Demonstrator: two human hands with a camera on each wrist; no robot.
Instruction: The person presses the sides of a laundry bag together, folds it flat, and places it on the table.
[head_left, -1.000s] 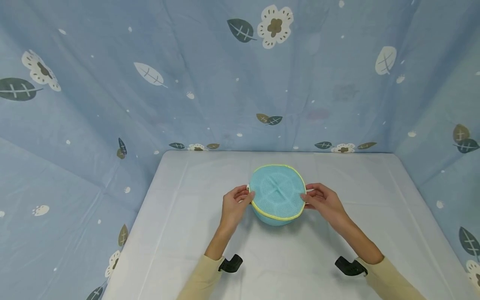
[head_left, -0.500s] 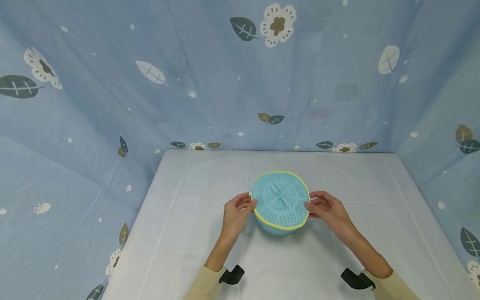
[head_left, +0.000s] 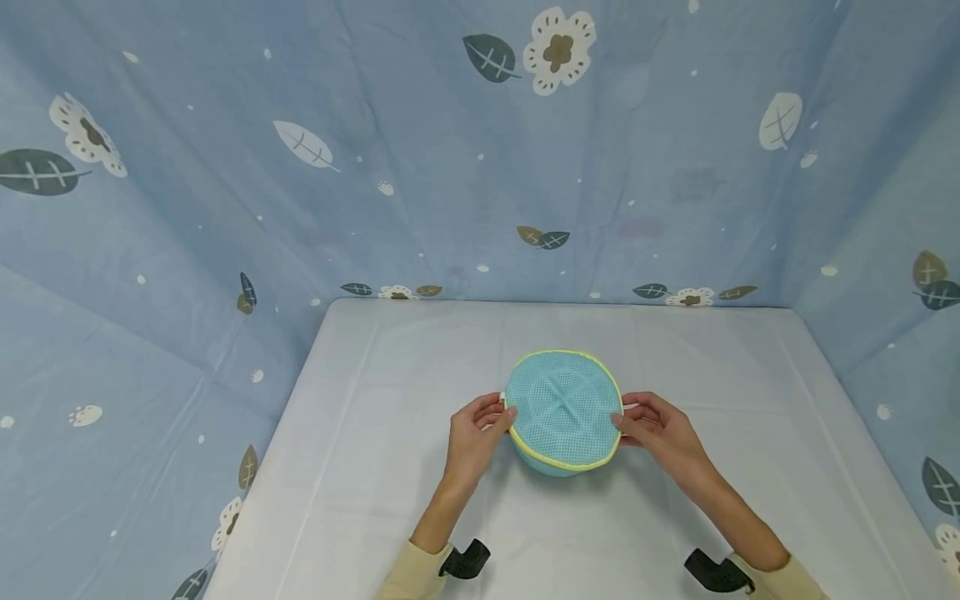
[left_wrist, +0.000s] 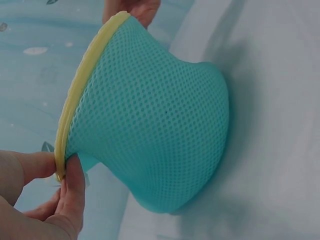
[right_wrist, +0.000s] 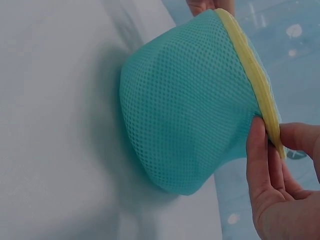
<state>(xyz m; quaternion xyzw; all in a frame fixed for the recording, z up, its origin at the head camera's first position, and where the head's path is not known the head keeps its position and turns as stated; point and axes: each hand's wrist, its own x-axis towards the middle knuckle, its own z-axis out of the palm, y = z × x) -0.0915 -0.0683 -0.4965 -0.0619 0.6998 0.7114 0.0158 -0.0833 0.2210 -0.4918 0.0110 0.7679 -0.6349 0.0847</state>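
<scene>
A round teal mesh bag (head_left: 563,411) with a yellow trimmed rim stands on the white table (head_left: 375,467), its flat top facing up toward me. My left hand (head_left: 480,429) pinches the rim on its left side, thumb against the yellow trim (left_wrist: 75,105). My right hand (head_left: 652,429) pinches the rim on the opposite side (right_wrist: 255,80). In the wrist views the teal mesh bag (left_wrist: 155,135) (right_wrist: 185,120) bulges below the rim and its base touches the table. A small white tab shows by each hand.
Blue cloth walls (head_left: 450,167) printed with leaves and flowers enclose the table on the left, back and right. Black wrist camera mounts (head_left: 465,560) (head_left: 708,573) sit on both cream sleeves near the front edge.
Both hands have drawn the mesh bag a little nearer to me and lower in the head view, still gripping its rim.
</scene>
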